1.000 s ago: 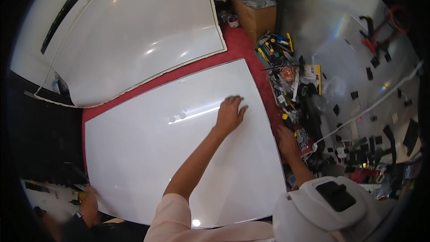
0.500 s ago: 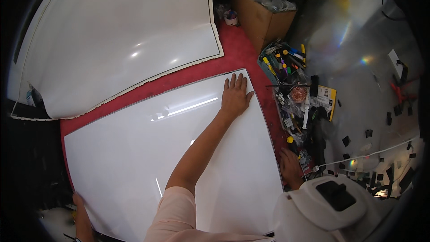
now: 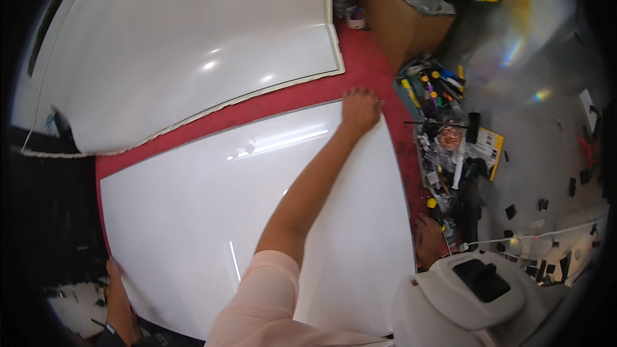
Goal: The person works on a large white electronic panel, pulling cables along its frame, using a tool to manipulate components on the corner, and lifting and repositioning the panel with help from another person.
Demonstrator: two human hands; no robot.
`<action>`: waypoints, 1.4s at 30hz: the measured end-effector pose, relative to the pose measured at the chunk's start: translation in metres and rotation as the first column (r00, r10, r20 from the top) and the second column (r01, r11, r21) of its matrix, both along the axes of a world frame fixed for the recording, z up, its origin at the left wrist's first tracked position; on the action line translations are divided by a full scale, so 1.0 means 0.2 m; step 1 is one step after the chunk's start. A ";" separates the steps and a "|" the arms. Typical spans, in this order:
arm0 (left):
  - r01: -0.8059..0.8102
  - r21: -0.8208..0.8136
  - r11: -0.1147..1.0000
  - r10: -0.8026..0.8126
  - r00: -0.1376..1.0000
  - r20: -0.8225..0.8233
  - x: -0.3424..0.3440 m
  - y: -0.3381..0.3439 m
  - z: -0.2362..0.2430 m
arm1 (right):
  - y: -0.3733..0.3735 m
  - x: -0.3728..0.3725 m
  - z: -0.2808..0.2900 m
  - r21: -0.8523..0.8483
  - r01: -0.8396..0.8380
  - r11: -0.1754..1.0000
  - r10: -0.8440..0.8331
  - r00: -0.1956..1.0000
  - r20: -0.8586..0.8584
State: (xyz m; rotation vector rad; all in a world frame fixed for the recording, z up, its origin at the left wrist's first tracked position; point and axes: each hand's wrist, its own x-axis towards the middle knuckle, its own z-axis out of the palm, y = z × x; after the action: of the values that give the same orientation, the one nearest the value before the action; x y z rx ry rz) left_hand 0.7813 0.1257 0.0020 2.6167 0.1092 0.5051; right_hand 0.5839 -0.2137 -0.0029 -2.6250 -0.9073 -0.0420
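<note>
"Since the earlier view, my left hand [image 3: 361, 112] has gone from lying flat on the white panel [image 3: 193, 218] to the panel's far right corner. I see its fingers bent and bunched there; from this end I can't tell whether they pinch the edge."

"And your right hand [image 3: 429, 242]?"

"Nearer to me than the left one, just beside the panel's right edge. Whether it holds or touches anything, I can't tell."

"How does the panel lie?"

"On the red-covered table [image 3: 365, 53], mostly to the left of both hands, with my left forearm [image 3: 308, 196] crossing above it. I read its long axis as side to side, the right end angled slightly farther away. Its right edge runs from my left hand back past my right. A co-worker's hand [image 3: 113, 273] is at the left end."

"Anything around, or blocking you?"

"Ahead and left of my left hand is a second panel [image 3: 205, 38]; beyond that hand, to the right, a cardboard box [image 3: 389, 22]. A pile of tools [image 3: 437, 87] sits ahead of my right hand, crowding the panel's right side, with a copper-coloured coil [image 3: 450, 135] in it. A white housing [image 3: 421, 305] hides my right forearm and the panel's near right corner."
</note>
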 end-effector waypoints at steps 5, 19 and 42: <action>-0.078 -0.042 0.996 0.079 0.996 0.041 0.01 -0.06 0.01 | 0.00 -0.01 -0.02 -0.004 0.006 1.000 -0.006 1.000 -0.001; -0.099 -0.022 0.995 0.101 0.977 0.187 0.04 -0.09 -0.09 | 0.00 0.00 0.01 0.019 -0.010 1.000 0.010 1.000 -0.020; 0.242 -0.499 0.832 -0.439 0.837 -0.326 0.20 0.20 0.01 | 0.00 0.01 0.03 0.022 -0.002 1.000 0.003 1.000 -0.031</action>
State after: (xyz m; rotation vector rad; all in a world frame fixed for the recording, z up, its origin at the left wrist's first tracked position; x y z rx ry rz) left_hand 0.8206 0.1665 0.0043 2.1756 -0.1092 -0.2206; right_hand 0.5852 -0.2147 0.0022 -2.5964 -0.8948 -0.0101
